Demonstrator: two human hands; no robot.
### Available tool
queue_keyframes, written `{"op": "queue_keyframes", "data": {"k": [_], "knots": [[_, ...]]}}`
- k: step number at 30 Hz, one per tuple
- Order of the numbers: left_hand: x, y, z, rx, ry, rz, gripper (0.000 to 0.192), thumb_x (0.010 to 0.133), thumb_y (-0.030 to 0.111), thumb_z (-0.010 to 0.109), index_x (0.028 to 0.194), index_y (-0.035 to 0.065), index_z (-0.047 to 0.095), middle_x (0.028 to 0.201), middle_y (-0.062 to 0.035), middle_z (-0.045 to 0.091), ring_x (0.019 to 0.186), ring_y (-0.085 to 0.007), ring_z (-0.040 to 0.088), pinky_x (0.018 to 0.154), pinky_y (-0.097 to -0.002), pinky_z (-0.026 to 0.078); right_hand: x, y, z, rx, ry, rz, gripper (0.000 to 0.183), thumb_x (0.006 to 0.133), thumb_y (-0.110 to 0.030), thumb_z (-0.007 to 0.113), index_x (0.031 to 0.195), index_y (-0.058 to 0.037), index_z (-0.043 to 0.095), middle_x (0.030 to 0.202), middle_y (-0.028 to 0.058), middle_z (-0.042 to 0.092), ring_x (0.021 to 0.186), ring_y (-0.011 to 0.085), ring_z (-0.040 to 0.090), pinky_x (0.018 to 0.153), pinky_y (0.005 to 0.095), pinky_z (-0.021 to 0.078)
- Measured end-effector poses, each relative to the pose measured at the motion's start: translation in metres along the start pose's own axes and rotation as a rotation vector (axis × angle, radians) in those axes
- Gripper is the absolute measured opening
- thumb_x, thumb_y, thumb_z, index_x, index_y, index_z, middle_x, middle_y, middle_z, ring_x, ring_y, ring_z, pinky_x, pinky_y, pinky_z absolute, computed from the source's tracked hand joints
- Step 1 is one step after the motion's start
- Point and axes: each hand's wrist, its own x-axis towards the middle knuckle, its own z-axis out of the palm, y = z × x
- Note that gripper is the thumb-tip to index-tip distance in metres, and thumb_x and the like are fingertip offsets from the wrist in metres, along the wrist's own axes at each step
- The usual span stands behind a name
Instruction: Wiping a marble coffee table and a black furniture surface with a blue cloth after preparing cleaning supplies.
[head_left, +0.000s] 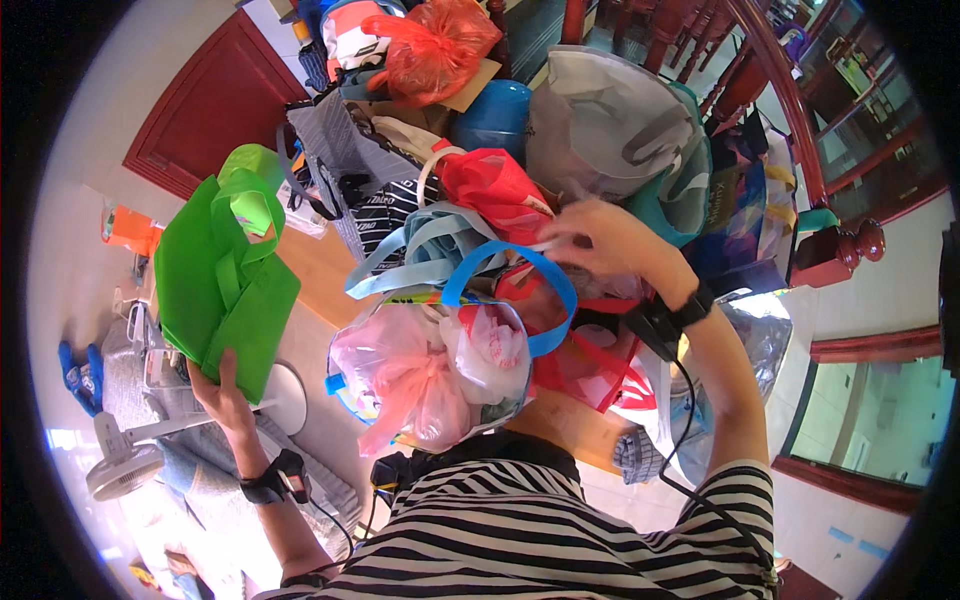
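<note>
On the left, my left hand (223, 390) grips the lower edge of a folded bright green fabric bag (225, 300), whose handles hang over its front. My right hand (600, 236) is over the middle of the pile, slightly blurred. Its fingertips are at a red bag (487, 187) and a thin pale strip; whether they pinch anything is unclear. Below it stands a bag with a blue loop handle (568, 300), filled with knotted pink (427, 397) and white plastic bags (491, 352). A folded light blue bag (442, 240) lies beside it.
A large grey bag (592, 120) stands open behind my right hand, next to a blue round container (491, 116). A striped black bag (382, 210) and a red plastic bag (439, 52) are farther back. Wooden railing posts (840, 251) border the right. A white fan (127, 465) is at left.
</note>
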Motion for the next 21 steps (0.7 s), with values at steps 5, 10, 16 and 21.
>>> {"op": "queue_keyframes", "data": {"k": [5, 10, 16, 21], "knots": [[-0.011, 0.001, -0.008, -0.004, 0.033, 0.012, 0.035, 0.082, 0.003, 0.055, 0.115, -0.0039, 0.047, 0.098, -0.0076, 0.056, 0.081, -0.0125, 0.052, 0.069, -0.0223, 0.043, -0.051, -0.025, 0.044, -0.045, -0.325, 0.072, 0.014, 0.071, -0.013, 0.06, 0.083, -0.0068, 0.065, 0.077, 0.0098, 0.062, 0.081, 0.0303, 0.056, 0.073, 0.038, 0.0446], [-0.021, 0.008, -0.014, -0.008, 0.018, -0.005, 0.032, 0.081, 0.003, 0.055, 0.112, -0.0042, 0.049, 0.097, -0.0073, 0.057, 0.081, -0.0126, 0.052, 0.07, -0.0227, 0.042, -0.086, -0.018, 0.095, -0.042, -0.394, 0.02, 0.013, 0.06, -0.001, 0.054, 0.071, -0.0009, 0.06, 0.083, 0.0173, 0.059, 0.086, 0.0349, 0.055, 0.077, 0.0386, 0.045], [-0.028, 0.02, -0.024, -0.021, 0.03, 0.029, 0.033, 0.082, 0.003, 0.056, 0.113, -0.0038, 0.049, 0.095, -0.0067, 0.057, 0.077, -0.0119, 0.052, 0.066, -0.0224, 0.043, -0.061, -0.021, 0.06, 0.107, 0.029, 0.255, 0.015, 0.066, 0.008, 0.047, 0.074, 0.001, 0.058, 0.093, 0.0191, 0.058, 0.09, 0.0365, 0.055, 0.079, 0.0388, 0.0448], [-0.023, 0.028, -0.016, -0.229, -0.052, -0.115, 0.037, 0.082, 0.006, 0.056, 0.117, -0.0008, 0.046, 0.107, -0.0101, 0.054, 0.09, -0.018, 0.052, 0.077, -0.0284, 0.043, -0.033, -0.084, 0.012, 0.048, 0.489, 0.34, 0.015, 0.072, 0.004, 0.053, 0.085, -0.0014, 0.058, 0.099, 0.0184, 0.058, 0.092, 0.0338, 0.057, 0.079, 0.0354, 0.0456]]}}
